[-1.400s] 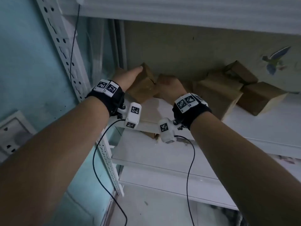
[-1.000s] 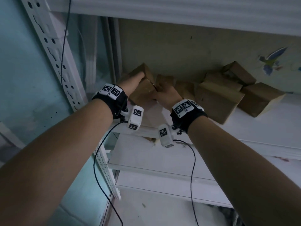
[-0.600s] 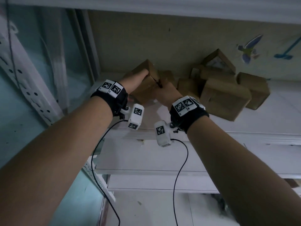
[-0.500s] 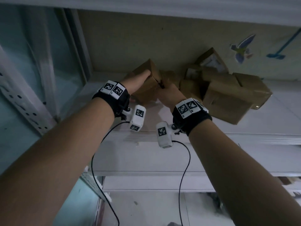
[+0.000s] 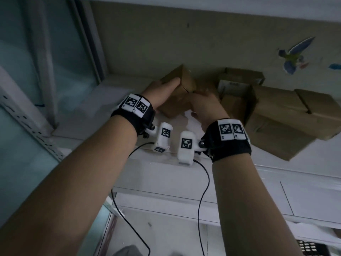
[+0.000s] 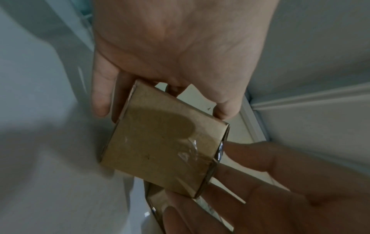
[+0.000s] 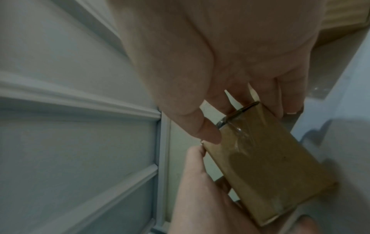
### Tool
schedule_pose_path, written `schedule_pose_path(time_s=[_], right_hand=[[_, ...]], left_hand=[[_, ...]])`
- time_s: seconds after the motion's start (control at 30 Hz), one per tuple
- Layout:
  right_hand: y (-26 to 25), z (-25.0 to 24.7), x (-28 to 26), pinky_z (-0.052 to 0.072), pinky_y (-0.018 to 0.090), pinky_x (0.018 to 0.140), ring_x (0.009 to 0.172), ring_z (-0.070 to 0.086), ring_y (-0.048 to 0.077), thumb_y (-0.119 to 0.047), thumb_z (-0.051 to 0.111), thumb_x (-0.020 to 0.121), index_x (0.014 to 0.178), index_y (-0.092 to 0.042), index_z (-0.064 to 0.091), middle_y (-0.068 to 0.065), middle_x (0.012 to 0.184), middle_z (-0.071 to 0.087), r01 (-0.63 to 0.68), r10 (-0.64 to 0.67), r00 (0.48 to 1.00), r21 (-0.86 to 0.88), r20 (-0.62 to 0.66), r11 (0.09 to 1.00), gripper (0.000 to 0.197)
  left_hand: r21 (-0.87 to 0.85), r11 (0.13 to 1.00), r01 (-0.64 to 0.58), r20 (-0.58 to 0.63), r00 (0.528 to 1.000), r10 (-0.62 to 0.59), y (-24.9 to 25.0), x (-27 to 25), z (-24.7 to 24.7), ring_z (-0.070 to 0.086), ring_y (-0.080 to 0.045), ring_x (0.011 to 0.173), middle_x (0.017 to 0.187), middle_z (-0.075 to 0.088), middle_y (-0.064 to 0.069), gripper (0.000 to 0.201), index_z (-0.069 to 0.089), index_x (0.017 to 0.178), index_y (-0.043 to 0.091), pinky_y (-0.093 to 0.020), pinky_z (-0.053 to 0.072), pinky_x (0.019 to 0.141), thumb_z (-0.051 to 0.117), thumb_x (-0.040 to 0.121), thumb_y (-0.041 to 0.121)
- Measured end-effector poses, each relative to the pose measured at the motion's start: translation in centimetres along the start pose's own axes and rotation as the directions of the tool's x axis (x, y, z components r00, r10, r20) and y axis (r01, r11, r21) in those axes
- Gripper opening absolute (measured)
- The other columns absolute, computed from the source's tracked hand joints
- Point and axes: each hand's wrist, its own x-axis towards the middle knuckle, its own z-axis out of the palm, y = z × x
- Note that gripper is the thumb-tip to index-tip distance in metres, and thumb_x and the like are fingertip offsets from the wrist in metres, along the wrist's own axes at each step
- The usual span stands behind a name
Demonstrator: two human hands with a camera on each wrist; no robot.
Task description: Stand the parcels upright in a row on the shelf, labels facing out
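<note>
A small brown cardboard parcel (image 5: 178, 93) is tilted on one corner at the left end of the white shelf (image 5: 103, 100). My left hand (image 5: 162, 91) grips its left side, thumb and fingers around it (image 6: 164, 90). My right hand (image 5: 203, 106) pinches the parcel's taped right end (image 7: 248, 121). The taped brown face of the parcel (image 6: 160, 147) shows in both wrist views (image 7: 270, 171); no label is visible on it. Behind my right hand lies a parcel with a white label (image 5: 233, 85).
Several more brown parcels (image 5: 280, 126) lie in a loose heap to the right, some overhanging the shelf's front edge (image 5: 286, 172). A beige back wall (image 5: 184, 43) closes the shelf. A white perforated upright (image 5: 27, 126) stands at the left, and cables hang from both wrists.
Both hands have kept their hold on the small parcel at the shelf's left end. My head view has swung right and moved closer; the parcel has hardly shifted.
</note>
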Motion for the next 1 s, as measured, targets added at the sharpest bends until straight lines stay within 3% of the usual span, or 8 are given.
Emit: schedule_pose_path(time_s=[0.1, 0.23, 0.4, 0.57, 0.73, 0.83, 0.9, 1.0], right_hand=[[-0.1, 0.0, 0.1, 0.059, 0.04, 0.096, 0.093, 0.067, 0.015, -0.016, 0.068, 0.096, 0.092, -0.022, 0.071, -0.003, 0.098, 0.071, 0.018, -0.02, 0.999, 0.053, 0.026, 0.998, 0.008], [-0.6, 0.6, -0.2, 0.053, 0.048, 0.106, 0.113, 0.068, 0.029, -0.025, 0.07, 0.087, 0.099, -0.017, 0.075, 0.005, 0.108, 0.074, 0.029, -0.032, 0.999, 0.09, 0.032, 0.996, 0.015], [-0.8, 1.8, 0.0, 0.054, 0.045, 0.104, 0.113, 0.075, 0.023, -0.034, 0.067, 0.096, 0.13, -0.028, 0.071, 0.0, 0.121, 0.079, -0.007, -0.007, 0.998, 0.201, 0.067, 0.98, 0.035], [-0.8, 3.5, 0.0, 0.057, 0.049, 0.104, 0.11, 0.077, 0.026, -0.024, 0.065, 0.094, 0.12, -0.029, 0.071, 0.004, 0.118, 0.079, 0.047, -0.05, 0.999, 0.255, 0.007, 0.966, 0.027], [-0.9, 5.2, 0.0, 0.062, 0.042, 0.095, 0.103, 0.08, 0.029, -0.025, 0.063, 0.099, 0.128, -0.017, 0.069, 0.011, 0.116, 0.079, 0.061, -0.043, 0.997, 0.298, -0.069, 0.953, 0.03], [-1.0, 6.3, -0.1, 0.06, 0.046, 0.103, 0.104, 0.08, 0.029, -0.028, 0.064, 0.102, 0.112, -0.022, 0.071, 0.011, 0.115, 0.08, 0.049, -0.028, 0.997, 0.286, -0.077, 0.957, 0.013], [-0.7, 6.7, 0.0, 0.061, 0.047, 0.102, 0.1, 0.081, 0.027, -0.036, 0.066, 0.101, 0.119, -0.019, 0.071, 0.01, 0.115, 0.08, 0.019, 0.001, 0.997, 0.288, -0.072, 0.957, 0.025], [-0.3, 7.0, 0.3, 0.063, 0.044, 0.095, 0.104, 0.08, 0.025, -0.054, 0.07, 0.096, 0.123, -0.016, 0.067, 0.012, 0.121, 0.076, -0.054, 0.071, 0.997, 0.346, -0.036, 0.937, 0.047]], left_hand=[[-0.026, 0.996, 0.088, -0.004, 0.996, -0.089, -0.6, -0.2, -0.7, 0.077, -0.021, 0.101, 0.107, 0.082, 0.003, 0.059, 0.072, 0.119, 0.029, -0.041, 0.063, 0.086, 0.057, 0.086, 0.075], [-0.127, 0.981, 0.149, 0.052, 0.988, -0.143, -1.0, -0.9, -2.4, 0.079, -0.016, 0.09, 0.09, 0.084, 0.004, 0.041, 0.073, 0.115, 0.027, -0.028, 0.063, 0.065, 0.057, 0.097, 0.061], [-0.178, 0.983, 0.048, -0.106, 0.992, -0.068, -2.3, -0.5, -5.2, 0.074, -0.02, 0.095, 0.1, 0.077, 0.0, 0.036, 0.074, 0.104, 0.026, -0.031, 0.061, 0.073, 0.05, 0.099, 0.053], [-0.222, 0.973, -0.058, -0.17, 0.985, 0.02, -3.5, -0.6, -7.1, 0.072, -0.019, 0.092, 0.098, 0.078, 0.004, 0.037, 0.074, 0.098, 0.03, -0.033, 0.054, 0.077, 0.057, 0.089, 0.062], [-0.206, 0.947, -0.244, -0.226, 0.954, 0.197, -2.7, -1.6, -7.4, 0.069, -0.009, 0.084, 0.088, 0.074, 0.013, 0.021, 0.072, 0.092, 0.031, -0.03, 0.049, 0.078, 0.057, 0.102, 0.041], [-0.184, 0.923, -0.338, -0.236, 0.927, 0.292, -2.1, -2.1, -7.7, 0.068, 0.0, 0.101, 0.108, 0.074, 0.018, 0.03, 0.073, 0.118, 0.033, -0.03, 0.051, 0.089, 0.056, 0.096, 0.045], [-0.198, 0.899, -0.39, -0.256, 0.906, 0.337, -1.9, -2.4, -7.7, 0.065, -0.003, 0.116, 0.125, 0.072, 0.014, 0.045, 0.069, 0.13, 0.034, -0.028, 0.05, 0.096, 0.052, 0.091, 0.048], [-0.237, 0.869, -0.433, -0.216, 0.896, 0.388, -1.7, -3.0, -7.9, 0.07, -0.001, 0.106, 0.112, 0.077, 0.015, 0.032, 0.074, 0.112, 0.04, -0.027, 0.051, 0.092, 0.048, 0.095, 0.043]])
